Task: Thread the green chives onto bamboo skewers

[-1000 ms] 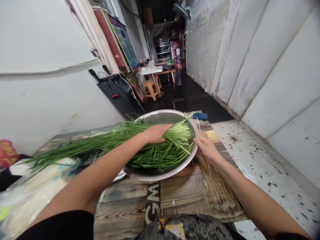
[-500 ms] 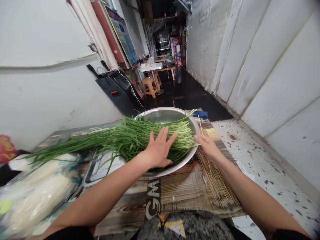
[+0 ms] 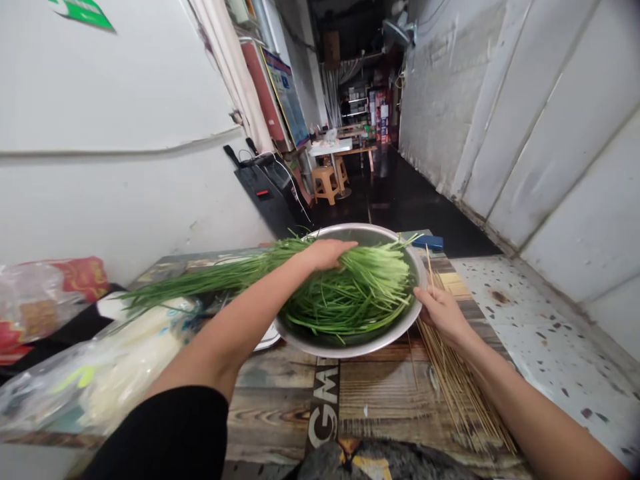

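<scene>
A wide metal basin [image 3: 350, 348] stands on the wood-patterned tabletop, holding long green garlic chives [image 3: 345, 300]. Their pale stem ends point right, and the long leaf ends trail left over the rim. My left hand [image 3: 330, 253] is closed over the upper part of the bunch, its fingers partly hidden among the stems. At the basin's right edge, my right hand [image 3: 440, 312] pinches the rim. Thin wooden skewers [image 3: 463, 393] lie on the table under and beside that hand.
Plastic bags with pale contents [image 3: 135, 360] lie at the left, near a red package [image 3: 83, 277]. A blue object [image 3: 431, 243] sits behind the basin. White walls flank the passage; a small table [image 3: 333, 147] and stools [image 3: 325, 184] stand farther back.
My left hand has gone from lying spread on the chives to gripping them farther back, uncovering loose leaves in front. My right hand stays at the rim. The view has shifted left.
</scene>
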`<act>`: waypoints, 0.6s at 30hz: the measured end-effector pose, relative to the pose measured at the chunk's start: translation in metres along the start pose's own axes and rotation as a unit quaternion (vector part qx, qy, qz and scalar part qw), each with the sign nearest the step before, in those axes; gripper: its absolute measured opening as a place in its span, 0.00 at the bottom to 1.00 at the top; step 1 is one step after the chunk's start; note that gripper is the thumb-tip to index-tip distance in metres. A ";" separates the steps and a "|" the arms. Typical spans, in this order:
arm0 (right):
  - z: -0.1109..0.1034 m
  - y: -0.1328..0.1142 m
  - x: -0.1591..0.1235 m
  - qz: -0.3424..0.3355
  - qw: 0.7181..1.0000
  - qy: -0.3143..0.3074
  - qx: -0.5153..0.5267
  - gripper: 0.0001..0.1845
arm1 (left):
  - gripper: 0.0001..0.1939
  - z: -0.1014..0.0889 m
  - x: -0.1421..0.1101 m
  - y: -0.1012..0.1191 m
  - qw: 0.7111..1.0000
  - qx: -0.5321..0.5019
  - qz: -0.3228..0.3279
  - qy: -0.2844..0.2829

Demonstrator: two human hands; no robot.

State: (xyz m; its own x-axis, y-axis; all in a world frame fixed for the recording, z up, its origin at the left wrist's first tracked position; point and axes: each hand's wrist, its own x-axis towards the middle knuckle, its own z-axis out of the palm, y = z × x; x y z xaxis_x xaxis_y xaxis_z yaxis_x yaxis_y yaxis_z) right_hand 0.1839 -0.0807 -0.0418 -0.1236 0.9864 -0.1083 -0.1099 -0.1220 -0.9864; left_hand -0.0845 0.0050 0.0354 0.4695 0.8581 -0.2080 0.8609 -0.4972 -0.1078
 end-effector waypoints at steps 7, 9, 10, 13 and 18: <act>0.002 -0.004 -0.004 0.005 1.000 -0.002 0.006 0.22 | 0.51 -0.003 0.006 -0.008 0.991 -0.066 0.020 -0.114; 0.003 -0.003 -0.004 0.003 1.000 -0.005 0.014 0.22 | 0.56 -0.015 -0.001 0.006 0.995 -0.038 -0.018 -0.095; 0.003 -0.003 -0.004 0.002 1.000 -0.006 0.017 0.22 | 0.58 -0.018 -0.006 0.017 0.998 -0.021 -0.024 -0.053; 0.004 -0.003 -0.004 0.001 1.000 -0.010 0.021 0.23 | 0.63 -0.007 -0.020 0.059 0.998 0.008 0.054 0.030; 0.007 -0.005 -0.006 0.008 1.000 -0.008 0.023 0.22 | 0.54 0.026 -0.014 0.078 0.985 0.023 0.051 0.162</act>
State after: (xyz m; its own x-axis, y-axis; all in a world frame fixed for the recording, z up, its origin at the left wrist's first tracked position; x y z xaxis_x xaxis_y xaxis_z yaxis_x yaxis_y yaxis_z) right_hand 0.1786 -0.0864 -0.0354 -0.1413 0.9824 -0.1223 -0.1526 -0.1437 -0.9778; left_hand -0.0292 -0.0487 0.0047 0.5972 0.7959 0.0998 0.7999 -0.5817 -0.1476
